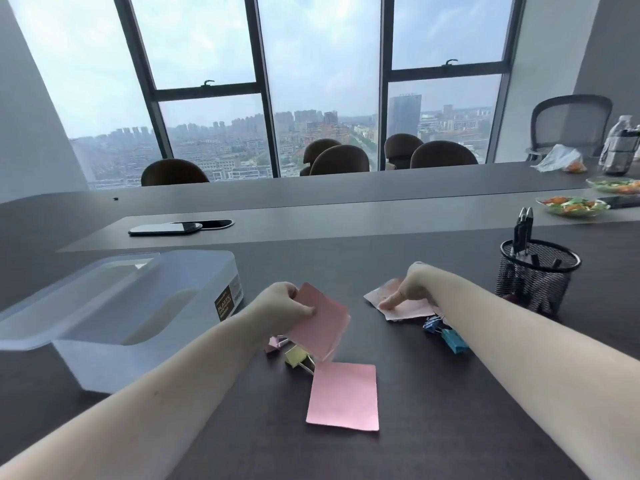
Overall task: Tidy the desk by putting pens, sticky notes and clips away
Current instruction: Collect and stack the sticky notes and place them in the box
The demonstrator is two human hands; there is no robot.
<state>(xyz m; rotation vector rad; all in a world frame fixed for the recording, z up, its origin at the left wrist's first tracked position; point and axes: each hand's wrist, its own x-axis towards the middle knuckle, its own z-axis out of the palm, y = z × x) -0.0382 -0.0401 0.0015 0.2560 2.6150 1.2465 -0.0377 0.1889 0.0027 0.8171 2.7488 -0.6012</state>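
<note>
Pens already stand in the mesh cup. The left hand grips a pink note beside the open box; the right hand presses loosely on pale notes. Another pad and clips (blue ones too) lie on the dark worktop, in a windowed meeting room.

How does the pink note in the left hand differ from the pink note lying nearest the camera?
The held pink note is lifted and tilted, pinched by the left hand; the near pink note lies flat on the desk, untouched. The held one overlaps the yellow clip in view; the near one lies apart. Both are plain pink.
</note>
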